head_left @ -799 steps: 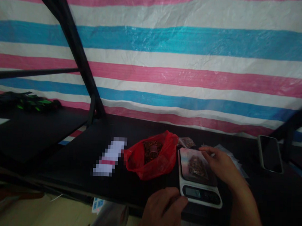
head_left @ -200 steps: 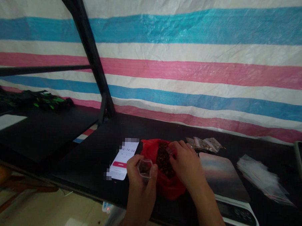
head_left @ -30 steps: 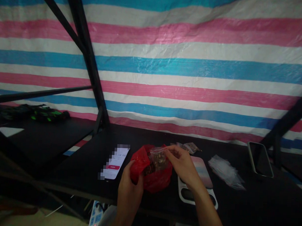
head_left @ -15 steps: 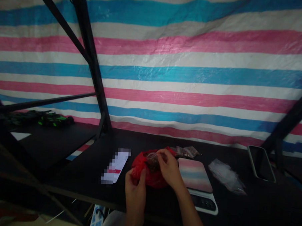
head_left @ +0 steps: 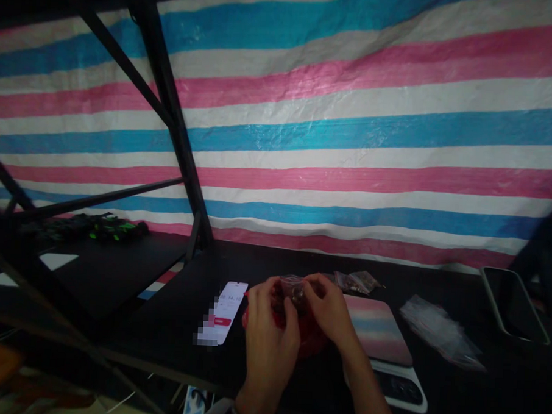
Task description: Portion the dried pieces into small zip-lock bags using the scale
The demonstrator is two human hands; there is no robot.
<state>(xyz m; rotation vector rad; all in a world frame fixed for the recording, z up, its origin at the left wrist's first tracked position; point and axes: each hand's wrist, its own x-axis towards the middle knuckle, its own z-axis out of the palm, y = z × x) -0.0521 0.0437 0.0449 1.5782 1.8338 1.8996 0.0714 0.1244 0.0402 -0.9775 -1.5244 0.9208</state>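
A small clear zip bag (head_left: 293, 282) with small shiny and dark bits in it is upright between my two hands. My left hand (head_left: 270, 332) is closed on the left side of this bag, thumb toward me. At its upper right edge my right hand (head_left: 329, 308) pinches the plastic. Beneath both hands lies a red plastic bag (head_left: 313, 341), mostly covered by them; dark contents show at its mouth. Just right of my hands is a flat white kitchen scale (head_left: 383, 330) with a striped reflection on its plate.
Filled small zip bags (head_left: 362, 283) lie behind the scale, and a pile of flat clear bags (head_left: 439, 333) to its right. A lit phone (head_left: 228, 312) is on the left, a dark phone (head_left: 514, 303) far right. A black post (head_left: 180, 142) rises at the left.
My left hand has moved up from the red bag's rim to the small zip bag. The zip bag now stands more upright between both hands. The view has shifted slightly left.
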